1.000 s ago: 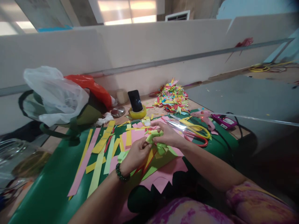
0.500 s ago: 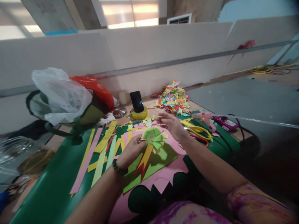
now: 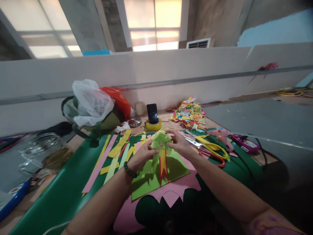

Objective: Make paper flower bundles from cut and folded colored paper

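Over a table spread with a glossy green cover (image 3: pixel 61 189), the head view shows both bare hands at a light-green folded-paper rosette (image 3: pixel 161 138), raised above a bright green paper sheet (image 3: pixel 176 169). The left hand (image 3: pixel 144 153), with a dark green bead bracelet (image 3: pixel 130 170) at its wrist, pinches the rosette's left edge; the right hand (image 3: pixel 179 143) has its fingers curled in on the right edge, holding it from that side. Forked red-and-yellow paper tails (image 3: pixel 163 166) hang from the rosette toward the wearer. Under the green sheet lies pink paper with a cut, pointed edge (image 3: pixel 126 218). Left of it are long pink, yellow and pale green paper strips (image 3: pixel 100 163), some crossing. Beyond the hands, a black phone (image 3: pixel 152 111) leans upright in a yellow tape roll (image 3: pixel 153 126), near a round metal lid (image 3: pixel 135 122) and a heap of many-coloured paper pieces (image 3: pixel 189 114). On the right lie red-handled scissors (image 3: pixel 215 161), yellow-handled scissors (image 3: pixel 215 148), a pink glue gun (image 3: pixel 221 133) and a purple box (image 3: pixel 244 143). At the far left, a white plastic bag (image 3: pixel 93 104) rests on an olive fabric bag (image 3: pixel 110 122), beside a red plastic bag (image 3: pixel 119 98).
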Demonstrator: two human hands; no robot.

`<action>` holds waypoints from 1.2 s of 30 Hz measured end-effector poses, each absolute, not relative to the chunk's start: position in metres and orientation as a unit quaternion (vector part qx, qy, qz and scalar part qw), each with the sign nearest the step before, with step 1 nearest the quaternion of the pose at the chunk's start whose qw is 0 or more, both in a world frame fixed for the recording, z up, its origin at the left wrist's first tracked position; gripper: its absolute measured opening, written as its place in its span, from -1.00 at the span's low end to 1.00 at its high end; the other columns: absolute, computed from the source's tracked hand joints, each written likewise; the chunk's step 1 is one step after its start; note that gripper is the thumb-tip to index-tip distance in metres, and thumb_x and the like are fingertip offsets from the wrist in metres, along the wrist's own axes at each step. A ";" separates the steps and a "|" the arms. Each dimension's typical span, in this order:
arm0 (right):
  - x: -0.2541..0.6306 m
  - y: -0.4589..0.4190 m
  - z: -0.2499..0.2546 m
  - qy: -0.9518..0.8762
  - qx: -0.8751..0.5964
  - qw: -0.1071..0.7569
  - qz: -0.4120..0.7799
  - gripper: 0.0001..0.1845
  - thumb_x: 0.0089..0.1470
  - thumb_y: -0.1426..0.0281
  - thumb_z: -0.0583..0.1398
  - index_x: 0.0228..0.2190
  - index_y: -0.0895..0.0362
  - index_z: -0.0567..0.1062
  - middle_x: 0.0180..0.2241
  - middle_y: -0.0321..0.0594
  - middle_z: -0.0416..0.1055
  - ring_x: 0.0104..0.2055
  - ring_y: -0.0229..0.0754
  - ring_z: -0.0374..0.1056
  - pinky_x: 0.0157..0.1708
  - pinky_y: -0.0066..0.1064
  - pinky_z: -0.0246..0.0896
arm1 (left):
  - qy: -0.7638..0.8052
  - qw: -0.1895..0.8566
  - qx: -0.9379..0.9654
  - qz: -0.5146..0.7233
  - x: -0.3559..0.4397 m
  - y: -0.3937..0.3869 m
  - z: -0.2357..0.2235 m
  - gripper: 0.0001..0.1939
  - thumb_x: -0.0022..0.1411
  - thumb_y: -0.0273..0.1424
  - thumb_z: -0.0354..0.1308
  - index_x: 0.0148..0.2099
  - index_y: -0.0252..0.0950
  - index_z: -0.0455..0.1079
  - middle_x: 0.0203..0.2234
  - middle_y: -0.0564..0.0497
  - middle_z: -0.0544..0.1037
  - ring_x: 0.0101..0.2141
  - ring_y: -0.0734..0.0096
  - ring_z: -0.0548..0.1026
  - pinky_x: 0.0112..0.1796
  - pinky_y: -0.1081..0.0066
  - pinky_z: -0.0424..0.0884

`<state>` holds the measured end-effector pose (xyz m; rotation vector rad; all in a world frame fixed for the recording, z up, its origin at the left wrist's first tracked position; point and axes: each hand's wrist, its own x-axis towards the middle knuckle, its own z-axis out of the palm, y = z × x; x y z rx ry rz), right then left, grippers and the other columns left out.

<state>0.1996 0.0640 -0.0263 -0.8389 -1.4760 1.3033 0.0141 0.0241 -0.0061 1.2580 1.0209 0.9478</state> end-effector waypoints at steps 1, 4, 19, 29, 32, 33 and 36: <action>0.199 0.063 -0.027 -0.621 -0.337 0.477 0.523 -0.38 -0.25 0.44 0.26 -0.05 0.09 0.32 -0.34 -0.30 0.46 -0.33 -0.20 0.41 -0.35 -0.39 0.25 | 0.447 0.597 0.533 0.399 0.012 0.024 -0.005 -0.58 -0.15 -0.39 0.32 -0.15 -0.28 0.43 -0.31 0.01 0.57 -0.34 0.37 0.51 -0.33 0.45 0.39; 0.198 0.061 -0.028 -0.675 -0.327 0.450 0.484 -0.39 -0.23 0.50 0.16 -0.04 0.10 0.30 -0.34 -0.29 0.45 -0.38 -0.24 0.36 -0.41 -0.43 0.20 | 0.469 0.583 0.523 0.408 0.008 0.025 -0.004 -0.48 -0.14 -0.32 0.34 -0.05 -0.23 0.41 -0.18 -0.02 0.56 -0.27 0.35 0.51 -0.36 0.48 0.37; 0.216 0.074 -0.013 -0.535 -0.330 0.677 0.384 -0.67 -0.15 0.11 0.32 -0.47 0.10 0.44 -0.59 -0.36 0.33 -0.58 -0.31 0.20 -0.53 -0.41 0.17 | 0.496 0.534 0.485 0.484 0.004 0.034 0.002 -0.73 -0.32 -0.56 0.21 -0.40 -0.32 0.45 -0.57 0.09 0.52 -0.52 0.47 0.44 -0.48 0.50 0.33; 0.220 0.062 -0.009 -0.555 -0.281 0.711 0.326 -0.47 0.12 0.10 0.14 -0.74 0.06 0.16 -0.76 -0.41 0.00 -0.69 -0.35 -0.09 -0.65 -0.41 -0.16 | 0.519 0.500 0.472 0.508 -0.028 0.050 0.002 -0.71 -0.34 -0.50 0.24 -0.40 -0.33 0.47 -0.53 0.07 0.55 -0.52 0.46 0.47 -0.48 0.51 0.38; 0.220 0.063 -0.009 -0.563 -0.305 0.705 0.304 -0.49 0.09 0.12 0.15 -0.75 0.06 0.17 -0.77 -0.43 -0.02 -0.69 -0.36 -0.11 -0.65 -0.41 -0.15 | 0.524 0.497 0.462 0.514 -0.032 0.050 0.005 -0.75 -0.33 -0.50 0.23 -0.43 -0.33 0.45 -0.56 0.08 0.54 -0.54 0.48 0.46 -0.52 0.54 0.36; 0.218 0.062 -0.010 -0.565 -0.311 0.699 0.308 -0.58 0.05 0.14 0.18 -0.70 0.06 0.26 -0.75 -0.43 0.02 -0.68 -0.35 -0.07 -0.64 -0.42 -0.11 | 0.524 0.497 0.461 0.516 -0.032 0.050 0.006 -0.76 -0.32 -0.51 0.22 -0.44 -0.32 0.44 -0.57 0.08 0.54 -0.56 0.49 0.44 -0.54 0.55 0.34; 0.211 0.061 -0.014 -0.589 -0.307 0.651 0.367 -0.73 -0.15 0.28 0.29 -0.34 0.08 0.44 -0.55 -0.38 0.33 -0.52 -0.29 0.22 -0.50 -0.42 0.14 | 0.516 0.510 0.466 0.507 -0.027 0.047 0.005 -0.77 -0.32 -0.52 0.24 -0.45 -0.32 0.43 -0.56 0.08 0.54 -0.58 0.53 0.42 -0.59 0.57 0.31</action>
